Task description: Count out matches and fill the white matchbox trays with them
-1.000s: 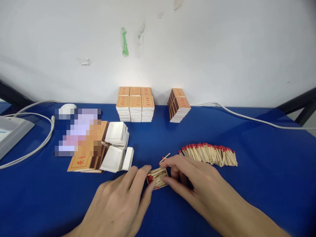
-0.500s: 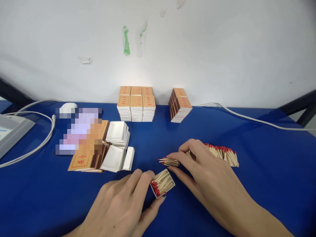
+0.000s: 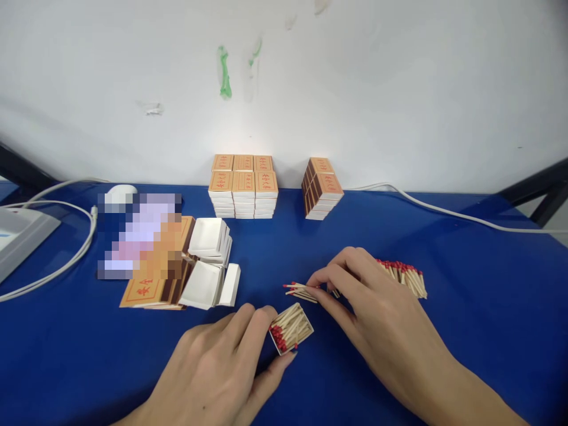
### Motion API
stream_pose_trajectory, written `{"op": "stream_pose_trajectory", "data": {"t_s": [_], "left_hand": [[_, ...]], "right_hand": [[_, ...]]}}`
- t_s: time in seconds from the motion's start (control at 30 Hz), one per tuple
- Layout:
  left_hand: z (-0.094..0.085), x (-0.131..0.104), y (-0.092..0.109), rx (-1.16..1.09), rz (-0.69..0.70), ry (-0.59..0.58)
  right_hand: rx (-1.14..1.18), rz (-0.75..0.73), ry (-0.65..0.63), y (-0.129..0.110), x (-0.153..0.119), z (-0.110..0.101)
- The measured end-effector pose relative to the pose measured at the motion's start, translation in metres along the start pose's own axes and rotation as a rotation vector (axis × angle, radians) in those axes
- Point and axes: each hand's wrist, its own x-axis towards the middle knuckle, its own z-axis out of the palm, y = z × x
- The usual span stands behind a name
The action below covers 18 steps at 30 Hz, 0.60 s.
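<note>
My left hand [image 3: 222,358] grips a small white matchbox tray [image 3: 307,335] between thumb and fingers. Many red-tipped matches [image 3: 290,325] fill the tray, their heads toward the hand. Just beyond and to the right, my right hand [image 3: 377,310] is closed in a pinch on a few matches [image 3: 300,290], whose red heads point left. Its fingers partly cover the matches, so how many are gripped is hidden. Behind its knuckles lies a larger row of loose matches [image 3: 404,278] on the blue table [image 3: 479,307].
Empty white trays [image 3: 205,284] stand in stacks at left, beside orange matchbox sleeves [image 3: 142,290]. Two blocks of stacked matchboxes [image 3: 243,184] [image 3: 329,184] stand against the wall. A pixelated flat object [image 3: 148,222], a white mouse [image 3: 120,194] and cables [image 3: 444,212] lie around them.
My right thumb and forefinger have drawn closer together on the small bunch of matches, which has shifted slightly. My left hand still holds the tray in nearly the same place.
</note>
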Motion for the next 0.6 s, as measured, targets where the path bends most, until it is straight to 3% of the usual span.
{"op": "stream_pose_trajectory", "data": {"t_s": [0.33, 0.47, 0.6], "left_hand": [[0.001, 0.005, 0.001, -0.001, -0.005, 0.015], [0.0, 0.003, 0.001, -0.019, -0.004, 0.006], [0.0, 0.002, 0.001, -0.017, -0.009, 0.011]], "right_hand": [[0.144, 0.005, -0.194, 0.013, -0.001, -0.015], [0.151, -0.006, -0.198, 0.012, -0.001, -0.014], [0.082, -0.028, -0.123, 0.012, 0.0, -0.014]]}}
